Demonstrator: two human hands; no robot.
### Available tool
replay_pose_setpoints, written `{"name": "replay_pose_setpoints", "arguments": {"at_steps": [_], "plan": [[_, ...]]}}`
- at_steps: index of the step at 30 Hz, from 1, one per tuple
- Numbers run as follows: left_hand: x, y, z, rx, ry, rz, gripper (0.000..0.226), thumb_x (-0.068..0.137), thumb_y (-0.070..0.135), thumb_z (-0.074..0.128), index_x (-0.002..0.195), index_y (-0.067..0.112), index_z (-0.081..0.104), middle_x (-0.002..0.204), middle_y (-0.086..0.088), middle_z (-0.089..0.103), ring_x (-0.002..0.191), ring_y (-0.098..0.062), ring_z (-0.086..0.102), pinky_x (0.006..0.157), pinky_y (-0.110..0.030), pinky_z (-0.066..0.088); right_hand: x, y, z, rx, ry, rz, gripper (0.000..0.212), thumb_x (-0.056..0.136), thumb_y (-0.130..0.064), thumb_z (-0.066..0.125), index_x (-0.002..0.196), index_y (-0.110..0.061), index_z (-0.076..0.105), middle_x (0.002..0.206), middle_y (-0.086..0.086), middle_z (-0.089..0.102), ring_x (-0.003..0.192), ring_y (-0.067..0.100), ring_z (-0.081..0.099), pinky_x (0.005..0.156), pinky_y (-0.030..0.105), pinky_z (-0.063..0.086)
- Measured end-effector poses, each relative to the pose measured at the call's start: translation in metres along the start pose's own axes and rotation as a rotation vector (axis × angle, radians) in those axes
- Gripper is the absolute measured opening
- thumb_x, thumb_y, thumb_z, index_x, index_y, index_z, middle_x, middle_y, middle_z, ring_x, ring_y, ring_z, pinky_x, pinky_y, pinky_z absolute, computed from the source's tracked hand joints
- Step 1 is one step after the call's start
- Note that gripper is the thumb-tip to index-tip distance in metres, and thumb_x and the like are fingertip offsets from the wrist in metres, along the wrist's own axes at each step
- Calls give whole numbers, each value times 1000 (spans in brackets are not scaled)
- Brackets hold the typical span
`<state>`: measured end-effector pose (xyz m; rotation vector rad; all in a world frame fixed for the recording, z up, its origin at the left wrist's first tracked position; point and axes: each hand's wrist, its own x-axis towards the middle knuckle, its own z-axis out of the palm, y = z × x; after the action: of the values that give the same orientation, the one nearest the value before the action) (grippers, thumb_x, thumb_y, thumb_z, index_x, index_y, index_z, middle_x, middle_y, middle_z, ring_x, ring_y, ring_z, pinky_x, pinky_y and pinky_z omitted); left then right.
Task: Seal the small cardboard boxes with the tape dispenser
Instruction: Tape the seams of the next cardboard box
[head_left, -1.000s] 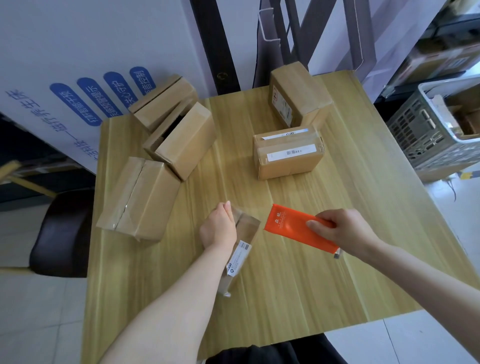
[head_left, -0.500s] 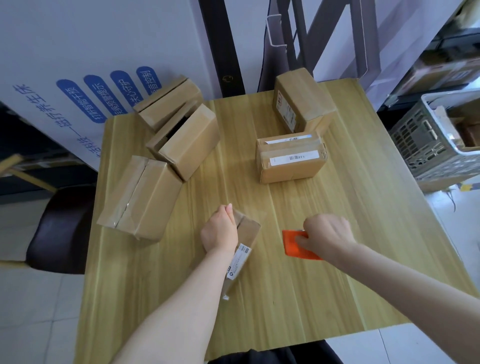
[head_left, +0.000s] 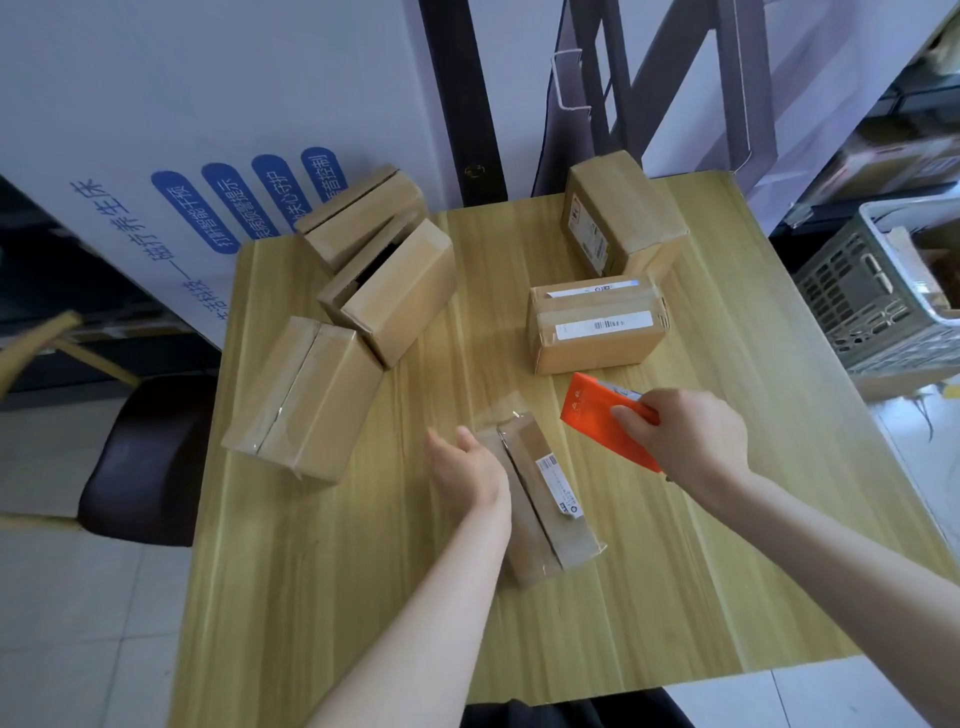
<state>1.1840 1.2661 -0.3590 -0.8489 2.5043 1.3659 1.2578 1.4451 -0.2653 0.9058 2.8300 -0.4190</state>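
Note:
A small flat cardboard box (head_left: 540, 499) with a white label lies in the middle of the wooden table (head_left: 649, 597), clear tape sticking out past its far end. My left hand (head_left: 467, 467) rests with straight fingers against the box's left side. To the right, my right hand (head_left: 685, 431) grips an orange tape dispenser (head_left: 597, 410), held just above the table and apart from the box. Several other cardboard boxes stand further back: one taped at the left (head_left: 306, 395), two behind it (head_left: 400, 301), and two at the back right (head_left: 597, 327).
A white board with blue lettering (head_left: 208, 156) leans behind the table's left side. A dark stool (head_left: 150, 457) stands to the left of the table. A grey plastic crate (head_left: 883, 291) sits on the floor to the right. Bare wood lies near the front edge.
My right hand has lifted the orange dispenser and tilted it up to the right of the small box. My left hand has opened against the box, which now lies flatter.

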Motion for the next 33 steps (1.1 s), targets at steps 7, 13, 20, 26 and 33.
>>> {"name": "replay_pose_setpoints", "arguments": {"at_steps": [7,13,20,26,33], "plan": [[28,-5,-15,595,-480,1246,42,101,13,44,143,15,43,149,3,41,138,-17,37,114,-31,28,-18,17,-5,45,19,55,40,90,-50,55,71,-16,64,59,1,62,53,25,63,58,31,53],[59,7,-9,837,-727,1134,50,100,47,33,148,36,27,143,9,47,123,-21,51,90,-40,49,-27,22,-5,70,25,82,39,91,-50,55,74,-18,66,59,0,63,53,23,63,61,34,55],[59,4,-6,494,-850,562,52,87,65,48,133,41,48,117,10,64,104,-15,61,91,-39,50,-36,21,-6,156,54,104,34,90,-50,56,80,-21,71,64,-1,66,52,22,63,62,35,55],[9,-10,1,475,-345,424,57,94,62,32,134,23,46,125,-1,63,111,-26,58,75,-29,41,-34,24,-13,215,107,134,31,90,-50,57,80,-24,71,60,-2,66,45,18,62,59,35,55],[16,-4,6,669,-471,1038,36,102,23,32,134,22,47,142,4,41,130,-20,38,92,-33,43,-32,37,-20,252,145,178,32,89,-49,57,72,-25,67,56,-4,64,32,10,57,50,28,51]]}}
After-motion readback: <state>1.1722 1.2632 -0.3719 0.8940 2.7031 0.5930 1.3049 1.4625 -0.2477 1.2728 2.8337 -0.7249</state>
